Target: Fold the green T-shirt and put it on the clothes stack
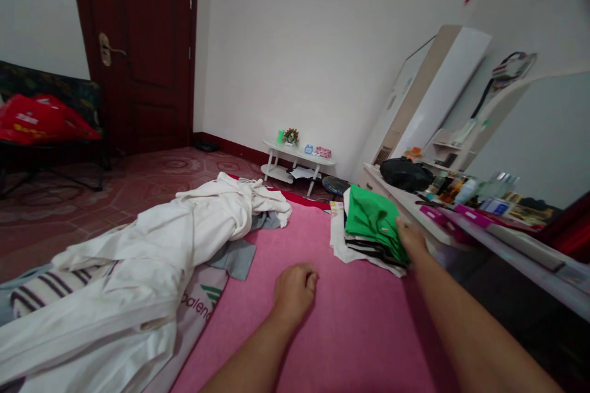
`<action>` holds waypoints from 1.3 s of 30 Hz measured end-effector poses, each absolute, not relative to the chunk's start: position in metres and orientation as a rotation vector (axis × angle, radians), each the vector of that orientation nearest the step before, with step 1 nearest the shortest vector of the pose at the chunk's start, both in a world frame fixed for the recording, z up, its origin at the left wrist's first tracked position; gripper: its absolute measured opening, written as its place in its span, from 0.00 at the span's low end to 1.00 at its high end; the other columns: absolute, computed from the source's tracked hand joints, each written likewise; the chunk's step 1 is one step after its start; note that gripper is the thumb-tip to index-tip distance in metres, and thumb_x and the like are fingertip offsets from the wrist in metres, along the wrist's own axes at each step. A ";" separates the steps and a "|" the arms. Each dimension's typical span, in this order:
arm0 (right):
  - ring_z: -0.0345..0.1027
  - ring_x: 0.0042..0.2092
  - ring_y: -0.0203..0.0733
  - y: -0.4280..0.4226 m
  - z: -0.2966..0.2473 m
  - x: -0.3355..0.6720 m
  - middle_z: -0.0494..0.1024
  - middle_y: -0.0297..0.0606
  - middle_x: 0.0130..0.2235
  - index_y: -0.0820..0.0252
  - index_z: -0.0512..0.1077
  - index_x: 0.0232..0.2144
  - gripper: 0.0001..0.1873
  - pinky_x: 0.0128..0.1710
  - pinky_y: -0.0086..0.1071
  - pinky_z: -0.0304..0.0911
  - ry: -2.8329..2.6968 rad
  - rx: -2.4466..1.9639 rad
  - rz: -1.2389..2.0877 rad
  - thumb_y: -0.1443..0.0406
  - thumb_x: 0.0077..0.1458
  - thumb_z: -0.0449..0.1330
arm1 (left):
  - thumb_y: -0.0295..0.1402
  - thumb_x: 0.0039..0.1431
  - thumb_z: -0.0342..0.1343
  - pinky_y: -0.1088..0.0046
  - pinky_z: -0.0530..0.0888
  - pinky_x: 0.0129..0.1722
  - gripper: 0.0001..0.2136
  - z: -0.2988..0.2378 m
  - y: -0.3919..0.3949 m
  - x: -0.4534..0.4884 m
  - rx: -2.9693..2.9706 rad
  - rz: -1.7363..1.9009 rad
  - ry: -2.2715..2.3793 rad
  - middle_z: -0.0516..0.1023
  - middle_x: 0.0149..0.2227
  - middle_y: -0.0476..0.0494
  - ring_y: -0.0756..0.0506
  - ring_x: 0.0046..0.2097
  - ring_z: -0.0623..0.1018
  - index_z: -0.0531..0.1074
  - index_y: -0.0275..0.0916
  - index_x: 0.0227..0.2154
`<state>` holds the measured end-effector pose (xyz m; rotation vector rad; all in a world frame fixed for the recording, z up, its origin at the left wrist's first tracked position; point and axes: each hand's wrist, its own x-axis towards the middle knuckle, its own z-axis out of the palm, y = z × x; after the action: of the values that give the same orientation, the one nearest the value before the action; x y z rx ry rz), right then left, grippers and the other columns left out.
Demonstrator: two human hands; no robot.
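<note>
My right hand (412, 239) is at the right edge of a green folded garment (373, 221), its fingers closed on that edge and partly hidden. The green piece tops a stack of folded clothes, with white and black layers (369, 250) showing beneath it. Over the middle of the pink bed cover (350, 331), my left hand (296, 288) is loosely curled with nothing visible in it. To its left sprawls a heap of loose white clothing (161, 233). Grey cloth (237, 258) and a black-and-white striped piece (59, 288) stick out from under the heap.
A printed grey bag or cloth (200, 304) lies beneath the white heap. Along the right runs a dressing table (405, 202) with a black bag (405, 173) and several bottles. A low white table (299, 150) is by the far wall, a chair with a red bag (46, 120) far left.
</note>
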<state>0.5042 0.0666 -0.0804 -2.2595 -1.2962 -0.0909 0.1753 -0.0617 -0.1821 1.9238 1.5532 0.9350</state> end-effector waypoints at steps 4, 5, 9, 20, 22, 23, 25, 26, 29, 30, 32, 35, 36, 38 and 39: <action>0.65 0.53 0.64 0.059 -0.097 0.507 0.70 0.63 0.51 0.69 0.67 0.54 0.36 0.46 0.50 0.63 -1.078 -2.391 -0.121 0.49 0.51 0.55 | 0.32 0.58 0.50 0.76 0.63 0.36 0.09 -0.180 -0.063 0.176 1.941 0.928 1.551 0.80 0.36 0.49 0.48 0.40 0.77 0.76 0.44 0.32; 0.63 0.54 0.64 0.060 -0.093 0.503 0.69 0.61 0.53 0.66 0.66 0.55 0.36 0.47 0.51 0.62 -1.051 -2.390 -0.176 0.49 0.51 0.55 | 0.31 0.58 0.50 0.76 0.63 0.36 0.09 -0.179 -0.063 0.176 1.941 0.927 1.548 0.80 0.36 0.49 0.48 0.39 0.77 0.76 0.44 0.32; 0.62 0.54 0.58 0.058 -0.075 0.472 0.70 0.52 0.53 0.60 0.66 0.54 0.30 0.50 0.49 0.58 -1.355 -2.098 -0.549 0.49 0.58 0.47 | 0.31 0.57 0.51 0.75 0.64 0.36 0.09 -0.180 -0.063 0.176 1.946 0.943 1.536 0.80 0.36 0.49 0.47 0.39 0.76 0.76 0.45 0.32; 0.55 0.61 0.51 0.008 -0.132 0.487 0.57 0.42 0.64 0.55 0.52 0.64 0.41 0.57 0.46 0.54 -2.083 -1.920 -0.749 0.74 0.46 0.50 | 0.31 0.57 0.51 0.75 0.64 0.36 0.08 -0.185 -0.062 0.177 1.957 0.975 1.525 0.80 0.36 0.48 0.47 0.38 0.76 0.76 0.44 0.31; 0.63 0.56 0.47 0.011 -0.123 0.508 0.66 0.41 0.60 0.56 0.57 0.62 0.40 0.52 0.39 0.61 -2.046 -2.007 -0.657 0.76 0.46 0.47 | 0.31 0.57 0.51 0.75 0.64 0.36 0.08 -0.185 -0.062 0.177 1.955 0.969 1.517 0.80 0.36 0.48 0.47 0.39 0.76 0.76 0.44 0.31; 0.65 0.55 0.47 0.013 -0.116 0.517 0.69 0.41 0.58 0.55 0.60 0.61 0.38 0.50 0.37 0.62 -2.033 -2.023 -0.664 0.77 0.46 0.46 | 0.31 0.57 0.51 0.74 0.63 0.36 0.08 -0.185 -0.062 0.177 1.954 0.969 1.514 0.80 0.36 0.48 0.47 0.39 0.76 0.76 0.44 0.31; 0.66 0.54 0.48 0.016 -0.101 0.526 0.71 0.41 0.56 0.52 0.65 0.58 0.36 0.49 0.38 0.62 -2.040 -2.069 -0.731 0.76 0.46 0.47 | 0.31 0.57 0.51 0.74 0.63 0.36 0.09 -0.184 -0.062 0.177 1.956 0.973 1.513 0.80 0.36 0.48 0.47 0.39 0.76 0.76 0.44 0.31; 0.68 0.53 0.49 0.017 -0.094 0.527 0.73 0.42 0.54 0.52 0.67 0.56 0.35 0.49 0.39 0.62 -2.064 -2.121 -0.748 0.76 0.45 0.48 | 0.31 0.57 0.50 0.74 0.63 0.36 0.09 -0.184 -0.062 0.177 1.957 0.972 1.515 0.80 0.36 0.48 0.47 0.39 0.76 0.76 0.44 0.31; 0.72 0.46 0.53 0.021 -0.081 0.514 0.79 0.47 0.44 0.56 0.73 0.48 0.28 0.48 0.45 0.61 -2.158 -2.314 -0.685 0.74 0.45 0.51 | 0.31 0.58 0.50 0.74 0.63 0.36 0.09 -0.185 -0.062 0.177 1.963 0.975 1.512 0.80 0.37 0.48 0.47 0.39 0.76 0.77 0.45 0.32; 0.72 0.46 0.53 0.023 -0.080 0.506 0.78 0.48 0.45 0.57 0.74 0.47 0.27 0.50 0.48 0.60 -2.148 -2.327 -0.683 0.73 0.45 0.51 | 0.31 0.57 0.50 0.75 0.63 0.36 0.09 -0.185 -0.062 0.177 1.964 0.978 1.512 0.80 0.36 0.48 0.47 0.39 0.76 0.77 0.45 0.32; 0.67 0.52 0.53 0.026 -0.081 0.486 0.73 0.48 0.54 0.59 0.70 0.52 0.28 0.55 0.52 0.53 -2.063 -2.210 -0.755 0.71 0.47 0.51 | 0.31 0.57 0.51 0.75 0.63 0.35 0.09 -0.185 -0.062 0.177 1.968 0.981 1.511 0.80 0.36 0.49 0.47 0.38 0.76 0.77 0.45 0.32; 0.50 0.64 0.53 0.030 -0.097 0.459 0.53 0.44 0.66 0.57 0.58 0.61 0.30 0.59 0.55 0.46 -1.985 -1.998 -0.800 0.62 0.55 0.50 | 0.31 0.57 0.51 0.75 0.63 0.35 0.08 -0.185 -0.062 0.177 1.969 0.979 1.517 0.80 0.36 0.49 0.47 0.38 0.76 0.76 0.45 0.31; 0.44 0.65 0.55 0.031 -0.106 0.452 0.49 0.43 0.67 0.55 0.55 0.62 0.31 0.58 0.57 0.46 -2.019 -1.990 -0.762 0.57 0.57 0.50 | 0.31 0.57 0.51 0.75 0.63 0.35 0.08 -0.185 -0.062 0.177 1.967 0.976 1.520 0.80 0.36 0.49 0.47 0.38 0.76 0.76 0.45 0.31; 0.36 0.67 0.61 0.031 -0.127 0.442 0.43 0.41 0.68 0.50 0.53 0.64 0.35 0.56 0.61 0.47 -2.106 -2.047 -0.677 0.50 0.56 0.51 | 0.31 0.57 0.51 0.74 0.63 0.36 0.09 -0.184 -0.062 0.177 1.958 0.965 1.527 0.80 0.36 0.49 0.47 0.39 0.76 0.77 0.45 0.32; 0.32 0.67 0.63 0.031 -0.137 0.437 0.40 0.41 0.69 0.49 0.52 0.64 0.36 0.55 0.63 0.47 -2.122 -2.091 -0.657 0.48 0.55 0.52 | 0.31 0.57 0.51 0.74 0.63 0.36 0.09 -0.184 -0.062 0.177 1.954 0.959 1.526 0.80 0.36 0.49 0.47 0.39 0.76 0.77 0.45 0.32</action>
<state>0.4374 0.0308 -0.1375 -2.0906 -2.1223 -0.6574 0.1773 -0.0616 -0.1837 1.9542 1.5260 0.9593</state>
